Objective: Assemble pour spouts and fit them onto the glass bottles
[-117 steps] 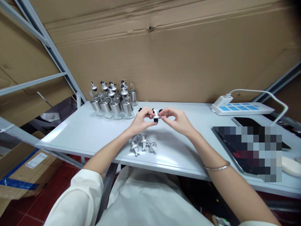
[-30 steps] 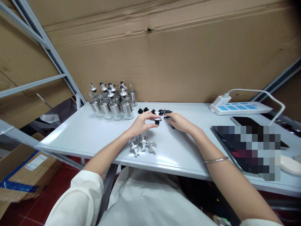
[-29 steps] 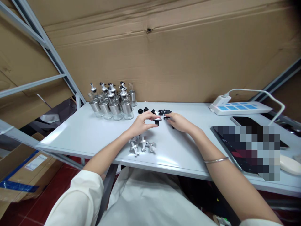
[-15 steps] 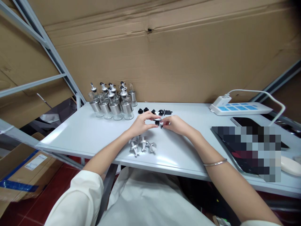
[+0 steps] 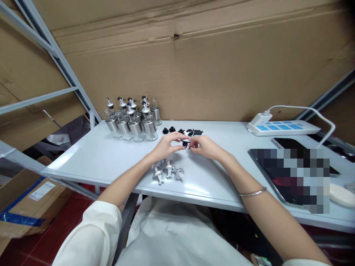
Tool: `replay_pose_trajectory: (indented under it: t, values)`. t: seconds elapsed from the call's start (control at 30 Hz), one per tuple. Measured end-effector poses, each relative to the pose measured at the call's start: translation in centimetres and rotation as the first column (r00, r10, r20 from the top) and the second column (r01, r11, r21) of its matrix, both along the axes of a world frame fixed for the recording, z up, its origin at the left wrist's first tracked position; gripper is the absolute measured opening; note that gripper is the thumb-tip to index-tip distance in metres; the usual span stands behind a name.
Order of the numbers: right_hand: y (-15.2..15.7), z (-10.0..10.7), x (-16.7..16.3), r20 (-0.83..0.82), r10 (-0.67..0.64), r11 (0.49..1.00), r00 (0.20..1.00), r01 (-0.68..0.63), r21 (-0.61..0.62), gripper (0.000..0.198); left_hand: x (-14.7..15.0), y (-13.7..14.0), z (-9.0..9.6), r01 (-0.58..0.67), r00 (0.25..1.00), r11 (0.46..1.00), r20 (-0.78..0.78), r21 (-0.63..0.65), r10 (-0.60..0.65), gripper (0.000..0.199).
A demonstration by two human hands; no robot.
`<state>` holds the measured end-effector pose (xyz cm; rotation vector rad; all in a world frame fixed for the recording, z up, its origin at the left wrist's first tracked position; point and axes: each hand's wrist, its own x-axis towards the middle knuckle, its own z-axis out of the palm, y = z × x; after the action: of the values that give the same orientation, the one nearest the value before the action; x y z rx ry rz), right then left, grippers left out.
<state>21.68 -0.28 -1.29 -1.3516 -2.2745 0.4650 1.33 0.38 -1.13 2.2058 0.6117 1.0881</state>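
My left hand is closed, its thumb and fingers pinching a pourer spout whose black ribbed stopper shows between them. Against the spout's right side, my right hand is closed in a pinch on a small black part, mostly hidden by the fingertips. Below my left hand lie several silver pourer spouts without black stoppers. Just beyond both hands, black rubber stoppers and a bunch of slim black pieces rest on the table.
Glass bottles with steel sleeves stand at the back left of the white table, several topped with pourers. On the right are a power strip with a plugged-in charger, a phone and a blurred-out tablet. Cardboard forms the back wall.
My right hand has shifted slightly left, closer to the spout, and its fingers have curled in more. My left hand keeps its hold nearly in place.
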Motion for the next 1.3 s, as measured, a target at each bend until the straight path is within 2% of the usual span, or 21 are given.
replay_pose_trajectory:
  t: [0.13, 0.23, 0.37, 0.43, 0.7, 0.77, 0.9, 1.07, 1.3]
  values:
    - [-0.2, 0.5, 0.1, -0.118, -0.05, 0.998, 0.992, 0.047, -0.031, 0.005, 0.0, -0.1, 0.0, -0.017, 1.0, 0.999, -0.021, -0.035, 0.017, 0.033]
    - [-0.4, 0.9, 0.3, -0.248, -0.083, 0.993, 0.965, 0.059, -0.103, 0.006, 0.0, -0.2, 0.1, -0.037, 0.999, 0.998, -0.031, -0.05, 0.036, 0.034]
    - [-0.7, 1.7, 0.5, -0.435, -0.14, 0.969, 0.89, 0.034, -0.243, 0.016, 0.0, -0.2, 0.1, -0.03, 0.999, 0.999, -0.033, -0.031, 0.029, 0.033]
    - [-0.8, 2.1, 0.5, -0.521, -0.145, 0.963, 0.841, 0.0, -0.268, 0.02, 0.0, -0.2, 0.1, -0.019, 0.999, 1.0, -0.044, -0.012, 0.018, 0.032]
    - [-0.7, 2.7, 1.0, -0.764, -0.112, 0.988, 0.635, -0.012, -0.155, 0.034, 0.0, -0.1, 0.0, 0.013, 0.995, 1.0, -0.104, -0.004, -0.014, 0.031]
    - [-0.6, 2.7, 1.0, -0.786, -0.107, 0.991, 0.609, 0.005, -0.131, 0.034, 0.0, -0.1, -0.1, 0.025, 0.992, 1.0, -0.126, 0.001, -0.025, 0.03]
    - [-0.7, 2.6, 0.8, -0.782, -0.118, 0.992, 0.612, 0.04, -0.119, 0.03, -0.1, -0.2, 0.0, 0.05, 0.985, 0.999, -0.167, 0.014, -0.047, 0.029]
    - [-1.0, 2.9, 0.3, -0.73, -0.147, 0.989, 0.668, 0.084, -0.123, 0.023, -0.1, -0.3, 0.1, 0.081, 0.974, 0.996, -0.213, 0.029, -0.073, 0.028]
    - [-1.1, 2.5, 0.0, -0.684, -0.146, 0.988, 0.715, 0.075, -0.132, 0.024, -0.1, -0.2, -0.1, 0.089, 0.964, 0.994, -0.255, 0.056, -0.072, 0.031]
